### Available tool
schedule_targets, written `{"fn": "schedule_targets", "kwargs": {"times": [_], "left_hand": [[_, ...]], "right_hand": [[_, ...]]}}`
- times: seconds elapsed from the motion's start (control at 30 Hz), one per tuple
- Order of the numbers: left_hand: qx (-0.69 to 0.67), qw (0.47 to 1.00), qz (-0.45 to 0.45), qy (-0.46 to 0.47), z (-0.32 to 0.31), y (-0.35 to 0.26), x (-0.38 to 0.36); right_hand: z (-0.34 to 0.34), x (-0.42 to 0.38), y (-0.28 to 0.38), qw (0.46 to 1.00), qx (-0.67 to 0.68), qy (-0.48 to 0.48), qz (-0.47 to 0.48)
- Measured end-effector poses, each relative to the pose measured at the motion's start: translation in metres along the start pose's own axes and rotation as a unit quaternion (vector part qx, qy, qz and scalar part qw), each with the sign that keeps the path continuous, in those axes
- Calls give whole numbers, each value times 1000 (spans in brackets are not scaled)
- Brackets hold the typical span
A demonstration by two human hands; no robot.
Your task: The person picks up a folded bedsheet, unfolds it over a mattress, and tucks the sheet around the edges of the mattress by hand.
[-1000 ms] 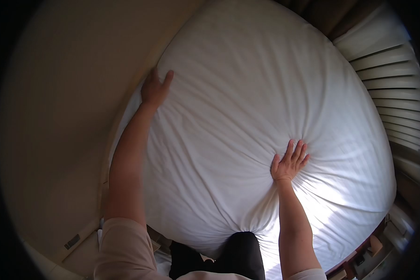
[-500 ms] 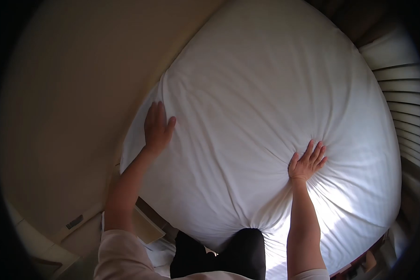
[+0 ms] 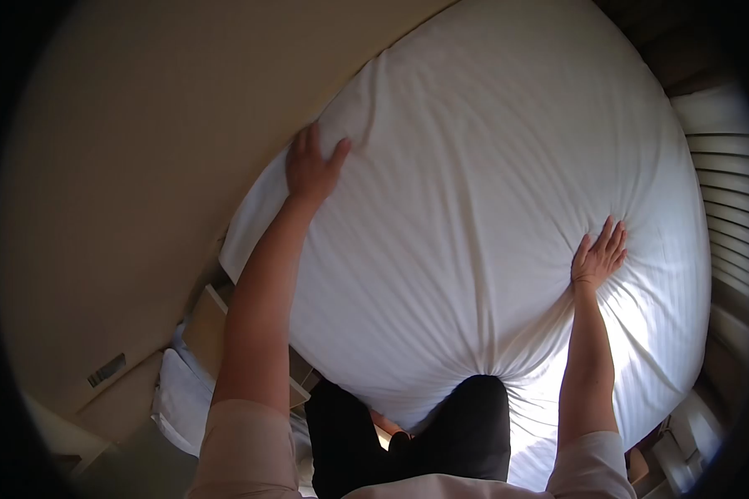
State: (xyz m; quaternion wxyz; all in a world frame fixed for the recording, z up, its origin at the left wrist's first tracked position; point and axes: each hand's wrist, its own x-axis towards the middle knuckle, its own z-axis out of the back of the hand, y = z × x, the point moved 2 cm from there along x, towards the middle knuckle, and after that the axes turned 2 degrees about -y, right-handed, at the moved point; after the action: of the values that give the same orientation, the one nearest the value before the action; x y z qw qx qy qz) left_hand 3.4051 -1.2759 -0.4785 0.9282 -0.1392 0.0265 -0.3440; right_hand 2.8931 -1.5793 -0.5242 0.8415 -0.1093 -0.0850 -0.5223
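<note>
Our left hand (image 3: 312, 172), spread, touches the white-sheeted bed (image 3: 474, 175) near its left edge; right hand (image 3: 599, 256), spread, presses nearer the right.

Cloth is seen on the white sheet (image 3: 408, 266), mid-frame — matt, creased, smooth between folds. A smooth, matt finish is shown by the tan surface (image 3: 141, 183), upper left. Matt cloth also seen on black trousers (image 3: 466, 432), bottom centre.
</note>
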Motion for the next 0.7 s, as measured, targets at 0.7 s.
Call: {"fn": "schedule_targets", "kwargs": {"times": [0.7], "left_hand": [[3,990,-47,133,63,219,-126]], "right_hand": [[86,-281,148,987,26,116,-105]]}}
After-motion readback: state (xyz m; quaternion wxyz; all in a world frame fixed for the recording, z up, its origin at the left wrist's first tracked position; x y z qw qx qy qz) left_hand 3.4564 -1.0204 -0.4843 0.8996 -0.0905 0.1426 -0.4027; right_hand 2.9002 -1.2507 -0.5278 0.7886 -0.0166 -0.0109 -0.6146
